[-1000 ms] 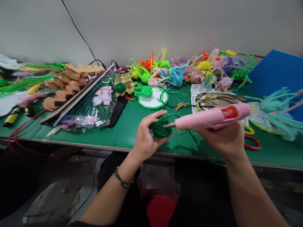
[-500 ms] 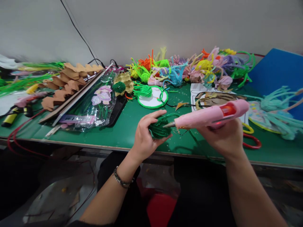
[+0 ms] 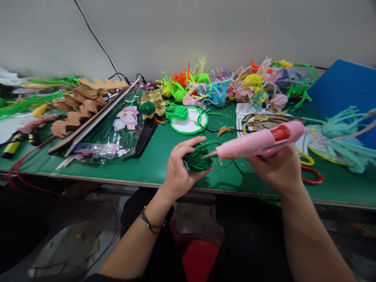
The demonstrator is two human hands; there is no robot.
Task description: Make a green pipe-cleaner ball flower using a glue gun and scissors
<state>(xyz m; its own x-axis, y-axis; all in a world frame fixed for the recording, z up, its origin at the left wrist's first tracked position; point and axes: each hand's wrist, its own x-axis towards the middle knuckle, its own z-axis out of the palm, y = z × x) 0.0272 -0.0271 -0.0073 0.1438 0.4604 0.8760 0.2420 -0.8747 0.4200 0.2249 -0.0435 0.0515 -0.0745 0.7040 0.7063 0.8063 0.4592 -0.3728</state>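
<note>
My left hand (image 3: 178, 168) has its fingers wrapped round a dark green ball of fuzzy stems (image 3: 196, 158), held over the front part of the green table (image 3: 117, 172). A pink glue gun (image 3: 252, 143) is gripped in my right hand (image 3: 277, 168), its metal tip pointing left and meeting the right side of the ball. Behind my left hand lies a white disc with a green rim (image 3: 192, 123), and a bright green ball with loose stems (image 3: 178, 112) rests on its left part.
Colourful fuzzy-stem figures (image 3: 217, 94) line the wall. To the left are a plastic bag (image 3: 126, 135), brown cardboard (image 3: 69, 121) and another pink glue gun (image 3: 37, 123). On the right are red-handled scissors (image 3: 315, 181), a teal figure (image 3: 340, 127) and a blue board (image 3: 343, 88).
The glue gun has tilted slightly, its rear end shifting a little left and up. The ball and my left hand have barely moved.
</note>
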